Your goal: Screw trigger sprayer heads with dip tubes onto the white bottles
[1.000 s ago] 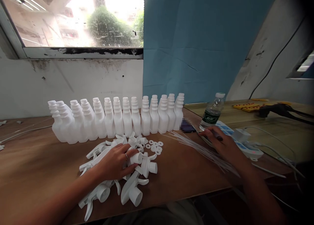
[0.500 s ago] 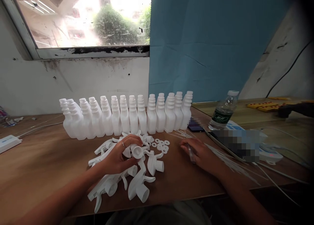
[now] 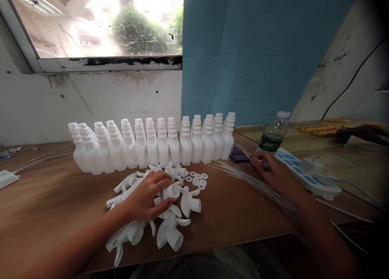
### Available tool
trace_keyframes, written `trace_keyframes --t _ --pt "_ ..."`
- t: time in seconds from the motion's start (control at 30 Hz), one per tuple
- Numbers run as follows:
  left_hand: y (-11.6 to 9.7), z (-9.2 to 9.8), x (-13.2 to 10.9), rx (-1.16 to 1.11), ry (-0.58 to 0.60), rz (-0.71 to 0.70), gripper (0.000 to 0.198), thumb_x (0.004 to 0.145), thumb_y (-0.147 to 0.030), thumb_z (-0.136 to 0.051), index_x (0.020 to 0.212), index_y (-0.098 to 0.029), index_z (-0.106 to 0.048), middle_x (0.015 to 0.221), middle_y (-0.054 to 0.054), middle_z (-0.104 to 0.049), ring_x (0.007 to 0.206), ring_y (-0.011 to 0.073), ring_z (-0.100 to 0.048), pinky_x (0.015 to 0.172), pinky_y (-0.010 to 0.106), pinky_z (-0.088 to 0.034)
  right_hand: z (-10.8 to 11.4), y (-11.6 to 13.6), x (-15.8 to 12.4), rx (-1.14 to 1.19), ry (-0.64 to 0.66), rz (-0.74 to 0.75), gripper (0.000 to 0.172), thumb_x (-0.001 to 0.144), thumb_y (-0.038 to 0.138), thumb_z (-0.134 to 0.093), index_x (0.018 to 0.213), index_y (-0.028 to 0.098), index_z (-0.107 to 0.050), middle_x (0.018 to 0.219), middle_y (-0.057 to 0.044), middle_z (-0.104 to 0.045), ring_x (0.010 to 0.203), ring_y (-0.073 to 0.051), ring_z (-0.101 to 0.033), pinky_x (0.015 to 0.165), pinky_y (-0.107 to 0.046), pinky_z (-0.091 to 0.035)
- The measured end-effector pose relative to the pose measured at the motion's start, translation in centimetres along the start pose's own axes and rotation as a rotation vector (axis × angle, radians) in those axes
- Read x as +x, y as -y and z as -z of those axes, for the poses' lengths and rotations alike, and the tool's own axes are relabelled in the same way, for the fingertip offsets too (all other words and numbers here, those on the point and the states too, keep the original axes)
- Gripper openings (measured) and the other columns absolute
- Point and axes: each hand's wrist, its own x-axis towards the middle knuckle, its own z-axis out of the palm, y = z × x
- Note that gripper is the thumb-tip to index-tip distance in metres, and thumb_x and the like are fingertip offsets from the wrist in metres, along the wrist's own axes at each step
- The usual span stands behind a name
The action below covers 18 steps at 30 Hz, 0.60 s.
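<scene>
My left hand (image 3: 152,192) is closed over a white trigger spray head (image 3: 173,191) in a loose pile, its threaded collar facing me. Close by lie more spray heads (image 3: 174,238), and beyond its fingertips a cluster of flat white rings (image 3: 196,179). On the right, my right hand (image 3: 272,167) is closed above thin white tubes (image 3: 255,183). A small dark piece shows between its fingers, and a thin pale edge sticks out past the fingertips. I cannot make out what it holds.
A row of white spray bottles (image 3: 162,145) without tops stands along the back. Behind my right hand are a water bottle (image 3: 271,135), a dark purple object (image 3: 240,155) and a power strip (image 3: 306,177) with cables. Another white box (image 3: 7,179) sits far left.
My right hand has moved right and away from me, to the water bottle. The dark flat device that lay on the power strip no longer shows there. My left hand has lowered slightly.
</scene>
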Motion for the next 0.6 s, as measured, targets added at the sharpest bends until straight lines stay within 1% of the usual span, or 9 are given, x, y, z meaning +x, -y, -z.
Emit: trace_keyframes --t 0.03,0.07,0.1,0.17,0.23,0.3,0.43,0.5,0.6 --pt "0.0 0.0 0.1 0.018 -0.003 0.001 0.022 0.091 -0.030 -0.053 0.108 -0.017 -0.056 0.113 0.012 -0.056 0.099 0.0248 -0.052 0.089 0.041 -0.043 0.6 -1.0 0.3 -0.013 0.006 -0.087 0.035 0.090 0.055 -0.040 0.099 0.023 -0.051 0.102 -0.013 -0.068 0.089 -0.028 -0.064 0.075 -0.034 -0.045" --pt "-0.1 0.0 0.1 0.032 -0.004 0.003 0.021 0.091 -0.030 -0.053 0.107 -0.017 -0.056 0.114 0.012 -0.056 0.100 0.0250 -0.052 0.090 0.042 -0.042 1.0 -2.0 0.6 -0.016 0.029 -0.147 0.036 0.090 0.056 -0.037 0.100 0.024 -0.050 0.106 -0.013 -0.068 0.092 -0.029 -0.064 0.076 -0.034 -0.045" --pt "-0.1 -0.1 0.2 0.044 -0.004 0.008 0.021 0.091 -0.030 -0.053 0.106 -0.017 -0.056 0.115 0.012 -0.056 0.100 0.0250 -0.052 0.090 0.042 -0.041 1.3 -3.0 0.8 -0.031 0.027 -0.194 0.038 0.090 0.058 -0.034 0.100 0.025 -0.049 0.109 -0.013 -0.068 0.095 -0.030 -0.064 0.077 -0.035 -0.045" --pt "0.0 -0.2 0.2 0.065 -0.004 0.015 0.021 0.091 -0.031 -0.053 0.106 -0.017 -0.057 0.115 0.012 -0.056 0.100 0.0248 -0.052 0.091 0.043 -0.041 1.5 -4.7 1.0 -0.066 0.040 -0.238 0.040 0.090 0.060 -0.031 0.100 0.025 -0.048 0.113 -0.014 -0.067 0.100 -0.031 -0.063 0.079 -0.036 -0.045" --pt "0.1 -0.4 0.2 0.085 -0.001 0.020 0.022 0.091 -0.031 -0.054 0.107 -0.017 -0.058 0.115 0.011 -0.057 0.099 0.0247 -0.053 0.092 0.044 -0.040 1.4 -5.9 1.1 -0.091 0.051 -0.248 0.043 0.089 0.063 -0.029 0.099 0.026 -0.048 0.113 -0.013 -0.067 0.102 -0.033 -0.063 0.080 -0.037 -0.045" --pt "0.2 -0.5 0.2 0.101 -0.003 0.023 0.024 0.091 -0.032 -0.054 0.109 -0.017 -0.058 0.114 0.011 -0.058 0.099 0.0249 -0.053 0.093 0.045 -0.040 1.3 -6.5 1.1 -0.098 0.062 -0.248 0.046 0.088 0.066 -0.028 0.098 0.026 -0.050 0.109 -0.012 -0.068 0.102 -0.033 -0.063 0.081 -0.038 -0.045" --pt "0.3 -0.6 0.0 0.103 -0.018 0.031 0.030 0.093 -0.034 -0.052 0.118 -0.018 -0.057 0.116 0.011 -0.058 0.102 0.0255 -0.053 0.094 0.045 -0.042 1.0 -6.7 1.3 -0.102 0.067 -0.234 0.048 0.087 0.067 -0.028 0.097 0.026 -0.051 0.106 -0.011 -0.069 0.100 -0.033 -0.063 0.081 -0.038 -0.046" --pt "0.4 -0.6 0.0 0.097 -0.031 0.040 0.032 0.094 -0.034 -0.051 0.122 -0.019 -0.055 0.118 0.011 -0.058 0.106 0.0254 -0.053 0.095 0.044 -0.042 0.8 -6.7 1.4 -0.104 0.076 -0.226 0.048 0.087 0.067 -0.029 0.096 0.026 -0.052 0.100 -0.010 -0.069 0.095 -0.033 -0.065 0.077 -0.037 -0.046" --pt "0.5 -0.7 0.1 0.096 -0.054 0.048 0.030 0.095 -0.033 -0.051 0.122 -0.021 -0.056 0.118 0.010 -0.058 0.107 0.0249 -0.054 0.096 0.043 -0.043 0.5 -6.6 1.7 -0.112 0.096 -0.223 0.045 0.087 0.065 -0.032 0.094 0.026 -0.053 0.094 -0.009 -0.069 0.089 -0.032 -0.065 0.073 -0.036 -0.046"
